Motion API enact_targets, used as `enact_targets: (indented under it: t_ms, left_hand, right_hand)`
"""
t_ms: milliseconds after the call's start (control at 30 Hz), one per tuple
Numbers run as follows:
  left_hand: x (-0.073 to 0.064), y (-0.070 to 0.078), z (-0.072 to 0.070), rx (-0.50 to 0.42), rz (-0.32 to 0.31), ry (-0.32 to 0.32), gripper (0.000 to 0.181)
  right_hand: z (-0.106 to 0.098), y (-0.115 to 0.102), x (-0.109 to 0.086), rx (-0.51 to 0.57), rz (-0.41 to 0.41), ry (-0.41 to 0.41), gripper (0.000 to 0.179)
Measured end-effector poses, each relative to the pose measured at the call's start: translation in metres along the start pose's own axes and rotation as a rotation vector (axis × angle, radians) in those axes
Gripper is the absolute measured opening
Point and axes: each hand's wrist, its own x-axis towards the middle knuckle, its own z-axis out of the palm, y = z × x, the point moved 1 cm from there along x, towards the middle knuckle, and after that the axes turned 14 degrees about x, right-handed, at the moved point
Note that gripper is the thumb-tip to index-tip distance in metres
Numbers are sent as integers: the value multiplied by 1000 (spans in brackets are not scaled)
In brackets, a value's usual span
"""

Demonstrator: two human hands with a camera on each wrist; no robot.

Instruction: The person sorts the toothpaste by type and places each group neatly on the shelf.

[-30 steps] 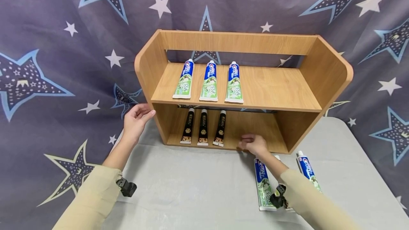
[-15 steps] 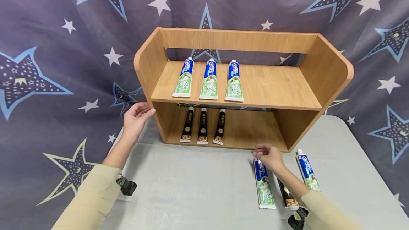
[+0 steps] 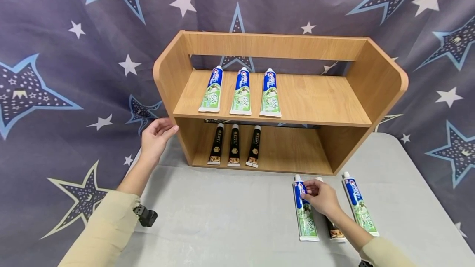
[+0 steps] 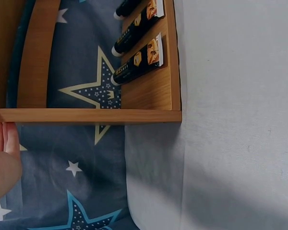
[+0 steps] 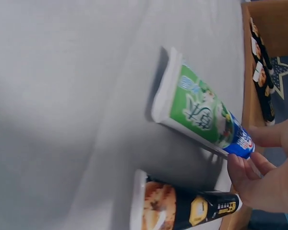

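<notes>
My left hand (image 3: pixel 155 138) rests against the outer left side of a wooden shelf (image 3: pixel 334 94); in the left wrist view its fingertips (image 4: pixel 10 136) touch the panel. On the grey table at front right lies a blue-and-green toothpaste tube (image 3: pixel 305 217). My right hand (image 3: pixel 323 199) pinches it near the cap end, thumb on one side and fingers on the other, as the right wrist view shows. Beneath that hand lies a black toothpaste tube (image 5: pixel 182 208), partly hidden in the head view. Another blue-and-green tube (image 3: pixel 359 205) lies farther right.
Three blue-and-green tubes (image 3: pixel 242 94) lie in a row on the upper board. Three black tubes (image 3: pixel 234 146) lie on the lower board, left of its middle. A star-patterned curtain (image 3: pixel 92 52) hangs behind the shelf. The table's (image 3: pixel 222 217) right edge slopes down beside the curtain.
My right hand has moved from the front of the lower board, right and toward me, onto the blue-and-green toothpaste tube, and now pinches it. My left hand stays at the shelf's side.
</notes>
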Motion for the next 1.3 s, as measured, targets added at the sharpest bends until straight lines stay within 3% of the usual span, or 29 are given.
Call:
enact_targets:
  t_ms: [200,867,1133,1300]
  left_hand:
    - [1,-1,0,12,-10,1,21]
    - [0,0,0,-14,8,9,21]
    - [-1,-1,0,-30,12,4,21]
    - [0,-3,0,-21,1,11,24]
  right_hand:
    - [5,4,-6,-28,-26,15,37]
    - [15,1,-12,-84,92,30,31]
    - [19,-7,-9,-158,178,-6,29]
    - [19,-7,-8,-64,260,-16,31]
